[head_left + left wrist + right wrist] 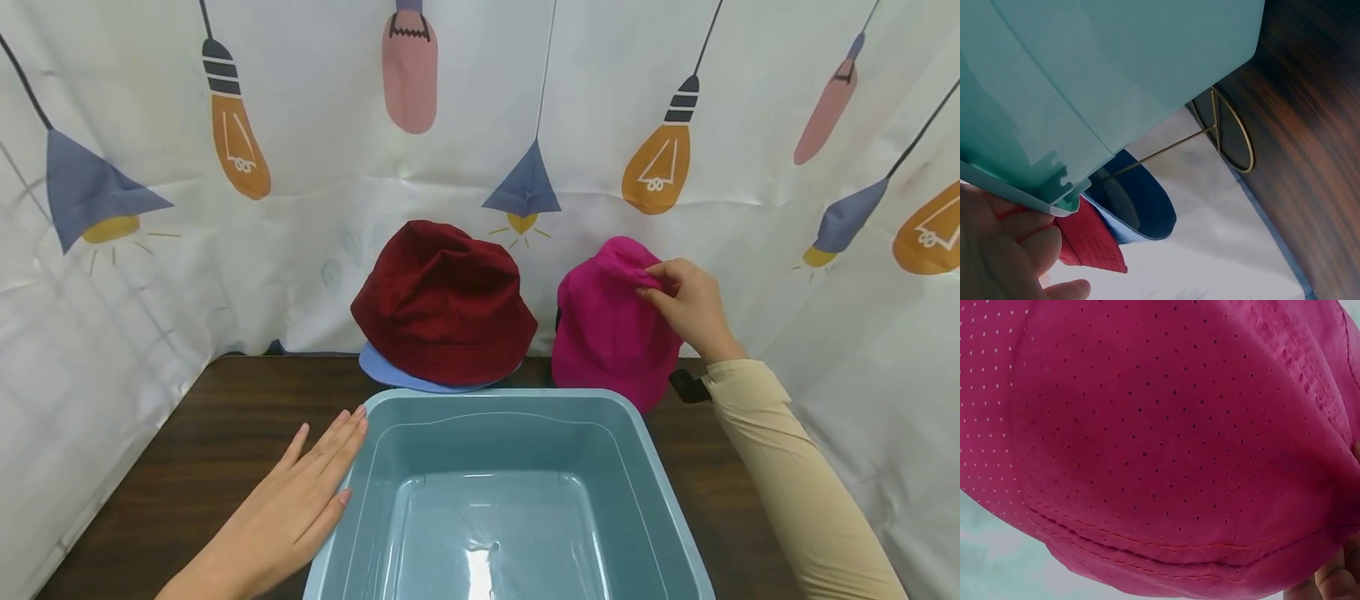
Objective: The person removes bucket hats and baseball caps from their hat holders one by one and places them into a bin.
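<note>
At the back of the dark wooden table (187,467), against the lamp-printed backdrop (315,125), my right hand (690,308) is pinching the crown of the pink cap (607,333), which is standing just behind the far right corner of the blue-green plastic tub (637,442). My left hand (300,500) is resting flat with straight fingers, pressing against the tub's left outer wall and gripping nothing. Left of the pink cap, the dark red bucket hat (442,300) is sitting over a blue hat (390,371) on a thin wire stand (1222,134), both just behind the tub's far rim, with the tub lying between me and all the hats.

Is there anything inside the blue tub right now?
No, the blue tub shows only its bare, shiny bottom; both hats sit behind it.
</note>
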Action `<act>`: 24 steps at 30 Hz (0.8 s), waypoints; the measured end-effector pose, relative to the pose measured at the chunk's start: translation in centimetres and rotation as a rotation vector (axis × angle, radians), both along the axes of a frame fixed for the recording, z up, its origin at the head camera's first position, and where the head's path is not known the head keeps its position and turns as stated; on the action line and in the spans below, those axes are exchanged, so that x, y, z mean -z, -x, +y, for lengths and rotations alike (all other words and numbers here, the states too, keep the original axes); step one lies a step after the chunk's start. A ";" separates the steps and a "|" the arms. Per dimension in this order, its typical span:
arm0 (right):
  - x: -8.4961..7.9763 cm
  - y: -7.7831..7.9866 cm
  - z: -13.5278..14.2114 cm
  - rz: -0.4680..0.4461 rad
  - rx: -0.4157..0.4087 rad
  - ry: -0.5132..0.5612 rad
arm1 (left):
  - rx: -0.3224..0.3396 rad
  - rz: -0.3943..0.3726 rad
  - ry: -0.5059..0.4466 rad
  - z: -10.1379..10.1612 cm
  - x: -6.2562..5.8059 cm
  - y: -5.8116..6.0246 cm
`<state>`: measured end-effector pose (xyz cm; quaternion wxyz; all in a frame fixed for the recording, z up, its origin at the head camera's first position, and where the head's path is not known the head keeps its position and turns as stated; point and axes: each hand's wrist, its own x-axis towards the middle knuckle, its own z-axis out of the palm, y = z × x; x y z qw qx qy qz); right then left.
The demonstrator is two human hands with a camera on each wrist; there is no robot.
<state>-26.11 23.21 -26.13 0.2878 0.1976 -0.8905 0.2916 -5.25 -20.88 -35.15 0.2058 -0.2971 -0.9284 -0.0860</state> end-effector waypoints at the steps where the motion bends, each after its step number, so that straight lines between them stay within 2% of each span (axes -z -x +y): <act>1: 0.0 0.0 0.0 0.006 0.002 0.000 | 0.000 -0.001 -0.001 0.0 0.0 0.0; 16: -1.0 -0.4 -0.4 0.034 0.010 0.045 | -0.002 -0.002 -0.001 -0.1 0.1 0.0; 24: -1.9 -0.4 -0.4 0.046 0.062 0.118 | 0.008 -0.004 -0.006 0.0 0.0 -0.1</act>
